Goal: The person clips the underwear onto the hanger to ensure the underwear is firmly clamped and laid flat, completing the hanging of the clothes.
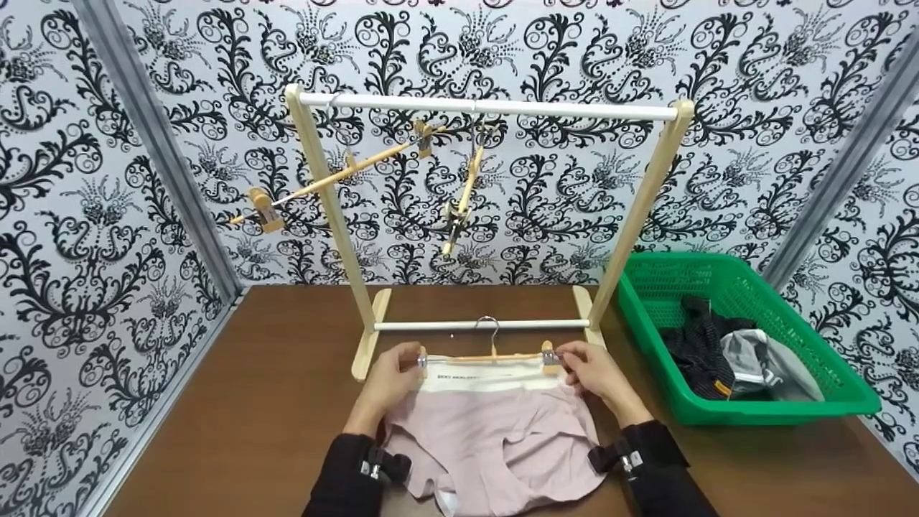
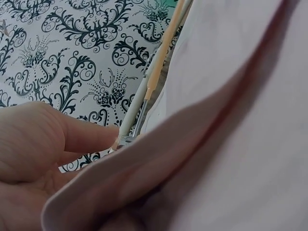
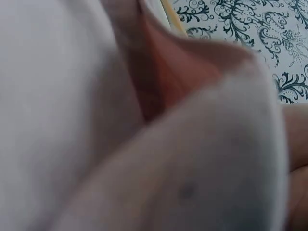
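Observation:
Pale pink underpants [image 1: 488, 424] with a white waistband [image 1: 467, 377] hang from the two clips of a wooden clip hanger [image 1: 495, 357], low over the table. My left hand [image 1: 388, 377] pinches the left clip [image 1: 423, 361] at one end of the waistband. At the other end, my right hand [image 1: 596, 370] has thumb and forefinger on the right clip [image 1: 550, 357]. Pink cloth [image 2: 240, 144] fills much of the left wrist view, with the hanger bar [image 2: 166, 43] beyond it. In the right wrist view, cloth [image 3: 202, 159] hides most of the right hand.
Behind the underpants stands a wooden rack [image 1: 650, 201] with a white top rail [image 1: 567, 109]. Two bare clip hangers, one on the left [image 1: 359, 166] and one mid-rail [image 1: 470, 179], hang there. At right, a green basket [image 1: 797, 413] holds dark and grey clothes [image 1: 754, 359].

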The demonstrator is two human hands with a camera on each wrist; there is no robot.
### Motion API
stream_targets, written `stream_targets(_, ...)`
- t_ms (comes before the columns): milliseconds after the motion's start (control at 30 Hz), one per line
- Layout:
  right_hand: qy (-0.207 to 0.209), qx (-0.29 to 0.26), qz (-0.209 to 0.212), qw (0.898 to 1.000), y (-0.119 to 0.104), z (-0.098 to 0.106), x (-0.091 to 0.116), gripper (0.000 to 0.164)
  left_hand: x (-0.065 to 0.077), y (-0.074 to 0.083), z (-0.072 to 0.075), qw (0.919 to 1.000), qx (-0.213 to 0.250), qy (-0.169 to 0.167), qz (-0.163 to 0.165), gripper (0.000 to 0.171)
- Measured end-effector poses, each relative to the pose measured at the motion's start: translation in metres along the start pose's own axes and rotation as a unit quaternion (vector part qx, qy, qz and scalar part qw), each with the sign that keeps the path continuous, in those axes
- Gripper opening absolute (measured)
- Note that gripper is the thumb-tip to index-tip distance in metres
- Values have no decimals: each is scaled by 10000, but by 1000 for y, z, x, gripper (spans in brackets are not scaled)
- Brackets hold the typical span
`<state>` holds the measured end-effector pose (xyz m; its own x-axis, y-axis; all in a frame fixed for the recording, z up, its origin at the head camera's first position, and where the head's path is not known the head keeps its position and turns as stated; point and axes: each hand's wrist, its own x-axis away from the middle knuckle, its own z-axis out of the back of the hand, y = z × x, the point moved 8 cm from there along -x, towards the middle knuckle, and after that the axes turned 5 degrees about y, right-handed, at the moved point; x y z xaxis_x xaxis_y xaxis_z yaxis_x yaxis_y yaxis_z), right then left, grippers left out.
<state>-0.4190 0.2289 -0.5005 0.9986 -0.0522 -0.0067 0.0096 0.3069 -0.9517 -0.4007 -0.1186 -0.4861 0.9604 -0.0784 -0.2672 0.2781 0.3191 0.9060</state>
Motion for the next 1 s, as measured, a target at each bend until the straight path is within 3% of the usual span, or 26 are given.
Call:
stream_targets(167, -33, -298, -164, 9994, 6, 6, -3, 32, 0, 1, 0, 10000, 51, 9, 71, 41)
stream_targets(300, -455, -330, -98, 9984, -6, 9, 1, 44, -3, 0, 2, 9998, -24, 83, 194, 37)
stream_targets(400, -706, 257, 192, 9970, -22, 13, 9, 47, -2, 0, 3, 9994, -148, 121, 289, 36)
stream_targets(500, -675, 1141, 563, 9896, -35, 20, 16, 42, 0, 2, 5, 9990, -274, 121, 326, 37)
stream_targets(600, -667, 2099, 998, 9703, -47, 22, 19, 36, 1, 4, 7, 9983, -407, 119, 403, 41)
stream_targets(700, -753, 2705, 1233, 9518, -49, 19, 20, 35, 3, 5, 8, 9974, -493, 116, 512, 43)
stream_targets(900, -676, 3114, 1278, 9392, -45, 17, 20, 32, 3, 3, 6, 9966, -345, -4, 745, 47)
stream_targets(1000, -727, 2972, 1273, 9435, -43, 15, 20, 33, 3, 2, 4, 9963, -190, -88, 832, 49)
